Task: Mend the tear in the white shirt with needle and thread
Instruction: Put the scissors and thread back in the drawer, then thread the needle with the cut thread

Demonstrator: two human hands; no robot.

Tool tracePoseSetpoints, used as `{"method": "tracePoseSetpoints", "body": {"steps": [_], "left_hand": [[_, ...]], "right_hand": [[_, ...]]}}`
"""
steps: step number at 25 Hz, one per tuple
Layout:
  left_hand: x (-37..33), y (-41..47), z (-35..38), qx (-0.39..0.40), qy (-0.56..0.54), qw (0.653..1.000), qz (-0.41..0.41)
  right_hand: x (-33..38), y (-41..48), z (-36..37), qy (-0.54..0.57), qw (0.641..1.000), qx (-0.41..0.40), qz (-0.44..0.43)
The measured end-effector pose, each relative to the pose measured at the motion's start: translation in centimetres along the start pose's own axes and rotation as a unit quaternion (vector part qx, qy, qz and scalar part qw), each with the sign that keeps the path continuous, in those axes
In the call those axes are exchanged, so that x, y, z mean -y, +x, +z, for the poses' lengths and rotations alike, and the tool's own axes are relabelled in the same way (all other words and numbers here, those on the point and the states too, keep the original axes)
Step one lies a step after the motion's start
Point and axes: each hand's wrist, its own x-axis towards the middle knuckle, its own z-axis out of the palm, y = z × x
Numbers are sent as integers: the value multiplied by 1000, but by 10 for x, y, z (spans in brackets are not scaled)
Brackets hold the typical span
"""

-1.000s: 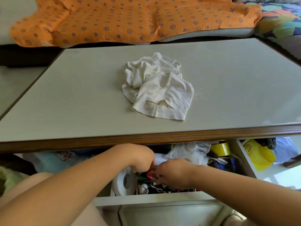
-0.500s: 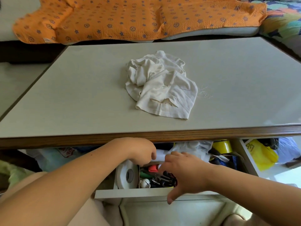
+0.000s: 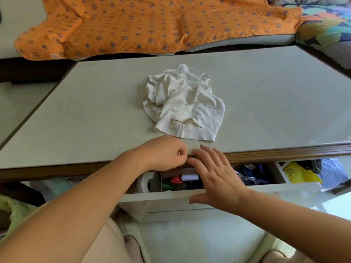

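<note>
The grey worktop (image 3: 95,114) fills the middle of the view, with an orange patterned blanket (image 3: 152,25) draped on the sofa beyond its far edge. Below its near wooden edge a white drawer (image 3: 171,200) stands open, cluttered with small things: a roll of white tape (image 3: 147,184) at its left, a white thread spool (image 3: 189,177) lying near the middle, and a yellow bag (image 3: 298,172) further right.

The white shirt (image 3: 182,103) lies crumpled in the centre of the worktop, well apart from both hands. Its near panel faces up and shows the tear (image 3: 187,121), a ragged horizontal gap with a flap curling back. A thin needle (image 3: 209,106) seems to be stuck in the cloth near the right edge, and a loose tangle of pale thread (image 3: 232,112) sits just beside the shirt on the right.

The step in hand looks like fetching sewing supplies. The left hand (image 3: 165,152) is over the worktop's near edge, fingers pinched shut on something tiny and glinting, perhaps a pin or needle; I cannot tell which. The right hand (image 3: 214,177) hovers spread flat over the drawer, fingers wide open and holding nothing.

Next probably comes shutting the drawer, then flattening the shirt so the tear lies smooth for stitching.
</note>
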Motion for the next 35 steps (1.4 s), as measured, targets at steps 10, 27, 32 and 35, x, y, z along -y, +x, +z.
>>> {"method": "tracePoseSetpoints", "body": {"steps": [10,27,32,35], "left_hand": [[-6,48,-26,-149,-96,984,-20],[-18,196,-29,-247,111,959,79],[-19,199,-31,-253,62,962,85],[-18,196,-33,-243,48,966,73]], "right_hand": [[-3,30,-12,-24,999,34,35],[-198,90,-55,223,911,6,347],[-188,103,-48,238,914,-4,327],[-178,111,-40,204,924,21,323]]}}
